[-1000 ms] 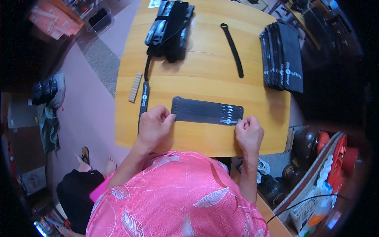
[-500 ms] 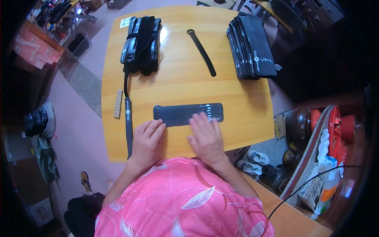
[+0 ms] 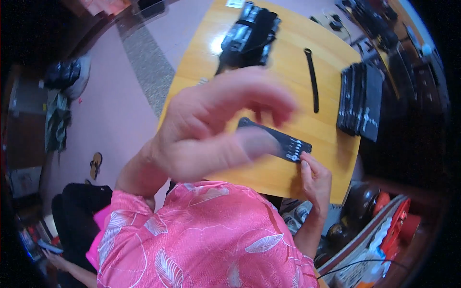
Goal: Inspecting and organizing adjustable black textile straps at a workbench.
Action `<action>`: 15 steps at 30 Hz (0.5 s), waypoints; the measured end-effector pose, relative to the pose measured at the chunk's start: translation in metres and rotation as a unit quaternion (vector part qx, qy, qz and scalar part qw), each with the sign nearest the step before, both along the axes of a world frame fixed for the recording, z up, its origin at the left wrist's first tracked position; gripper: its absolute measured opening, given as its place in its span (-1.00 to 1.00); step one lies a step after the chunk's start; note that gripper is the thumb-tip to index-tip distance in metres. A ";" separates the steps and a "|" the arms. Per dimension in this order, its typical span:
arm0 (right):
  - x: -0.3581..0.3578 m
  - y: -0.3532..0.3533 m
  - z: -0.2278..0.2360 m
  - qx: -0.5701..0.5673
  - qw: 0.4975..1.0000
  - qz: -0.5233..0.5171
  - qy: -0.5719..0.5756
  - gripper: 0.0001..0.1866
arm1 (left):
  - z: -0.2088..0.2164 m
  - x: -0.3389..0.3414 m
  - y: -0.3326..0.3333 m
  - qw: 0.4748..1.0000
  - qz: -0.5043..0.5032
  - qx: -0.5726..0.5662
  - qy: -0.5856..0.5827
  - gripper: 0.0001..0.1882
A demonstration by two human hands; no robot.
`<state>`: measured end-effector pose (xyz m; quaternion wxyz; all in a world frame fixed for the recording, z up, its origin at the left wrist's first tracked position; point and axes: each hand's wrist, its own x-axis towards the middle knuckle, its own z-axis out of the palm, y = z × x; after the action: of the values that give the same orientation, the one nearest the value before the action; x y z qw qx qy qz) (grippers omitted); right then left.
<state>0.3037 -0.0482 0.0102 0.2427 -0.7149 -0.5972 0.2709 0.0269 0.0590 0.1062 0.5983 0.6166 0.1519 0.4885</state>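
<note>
My left hand (image 3: 194, 122) is raised close to the camera, blurred, with its thumb and curved fingers apart and nothing between them. It hides part of the table and part of a flat stack of black straps (image 3: 291, 145) with white markings. My right hand (image 3: 317, 180) pinches the near right corner of that stack between thumb and fingertips. Beyond it, a single black strap (image 3: 312, 81) with a looped end lies on the table. At the right edge stands a thick pile of black straps (image 3: 357, 101). A bundle of black straps (image 3: 252, 36) bound by a band lies at the far side.
The yellow wooden table (image 3: 290, 36) has its right edge beside the thick pile. At lower left another person's hand (image 3: 57, 261) holds a phone-like object. A sandal (image 3: 96, 165) lies on the floor. Shoes, jars and red containers (image 3: 409, 228) crowd the lower right.
My left hand has lifted off the table toward the camera. My right hand has gone to the stack's right corner and closed on it. The view has turned, tilting the table.
</note>
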 end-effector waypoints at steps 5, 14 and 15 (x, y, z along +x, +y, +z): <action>0.009 0.040 -0.021 0.112 0.994 -0.002 -0.002 -0.77 | 0.013 0.009 -0.006 0.995 -0.074 0.063 -0.022 -0.65; 0.016 0.159 -0.063 0.216 0.922 -0.035 -0.318 -0.79 | -0.085 -0.008 -0.043 0.939 0.032 -0.295 0.175 -0.86; 0.023 0.163 -0.067 0.194 0.925 -0.041 -0.325 -0.83 | -0.088 -0.012 -0.046 0.927 0.046 -0.324 0.183 -0.86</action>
<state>0.3265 0.1149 -0.0565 0.1802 -0.7265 -0.6543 -0.1081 0.0154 0.0132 0.0178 0.7039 0.4604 0.4371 0.3187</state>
